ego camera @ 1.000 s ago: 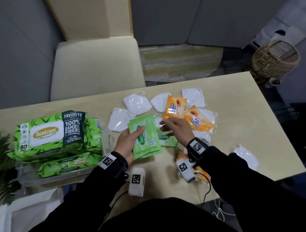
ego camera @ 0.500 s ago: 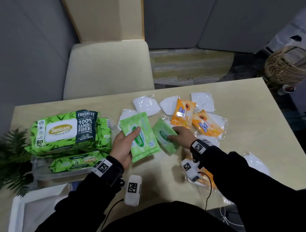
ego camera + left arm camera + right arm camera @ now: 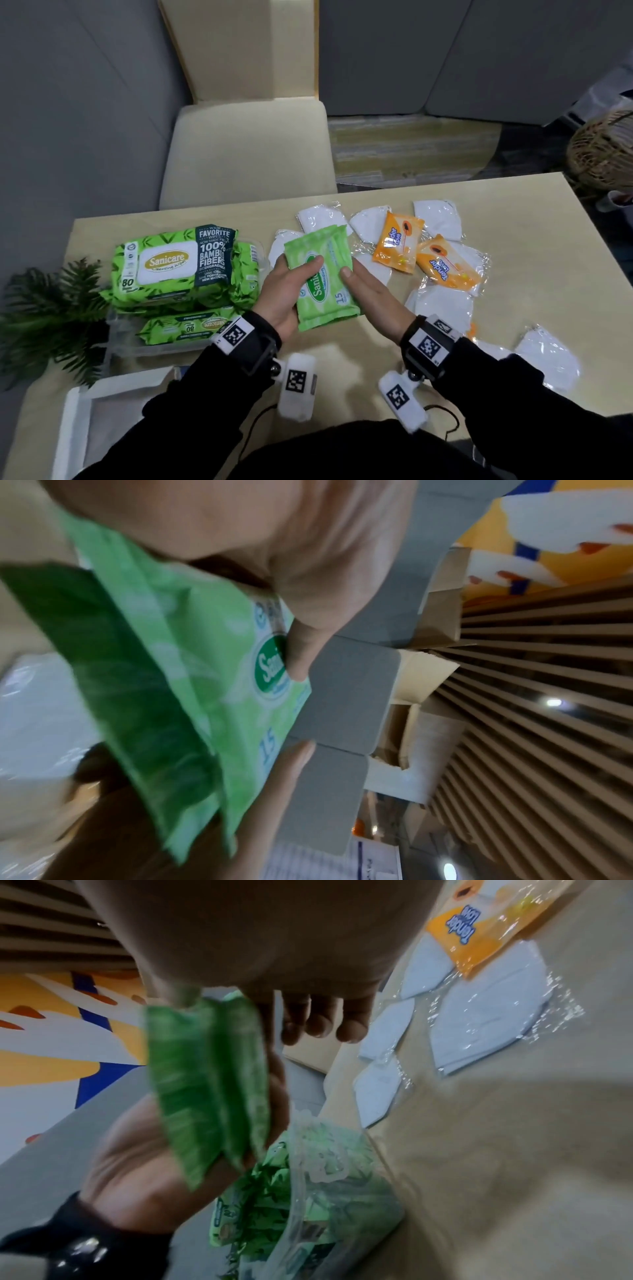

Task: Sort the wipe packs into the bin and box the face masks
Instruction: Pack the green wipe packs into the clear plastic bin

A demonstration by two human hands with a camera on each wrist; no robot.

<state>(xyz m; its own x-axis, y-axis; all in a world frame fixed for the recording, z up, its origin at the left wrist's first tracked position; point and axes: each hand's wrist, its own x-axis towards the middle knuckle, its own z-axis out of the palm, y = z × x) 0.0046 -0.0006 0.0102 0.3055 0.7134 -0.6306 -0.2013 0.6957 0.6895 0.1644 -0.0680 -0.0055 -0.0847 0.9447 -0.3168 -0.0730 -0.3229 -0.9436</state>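
My left hand (image 3: 291,274) grips a stack of small green Sanicare wipe packs (image 3: 323,284) above the table, thumb on top. My right hand (image 3: 359,284) pinches the stack's right edge, its thumb on the top pack (image 3: 240,696); the right wrist view shows the packs (image 3: 205,1085) edge-on between both hands. Large green wipe packs (image 3: 185,267) fill the clear bin (image 3: 123,342) to the left. Two orange wipe packs (image 3: 397,240) (image 3: 445,267) lie among wrapped white face masks (image 3: 438,305) on the right. A white box (image 3: 75,411) sits at the lower left.
A green plant (image 3: 44,308) stands at the table's left edge beside the bin. A cream chair (image 3: 246,150) faces the far side. A wicker basket (image 3: 603,150) stands on the floor past the right corner. More masks (image 3: 548,359) lie near the front right edge.
My right hand picked a second small green pack off the table and carried it left onto the pack in my left hand. Both hands now hold the stack together.
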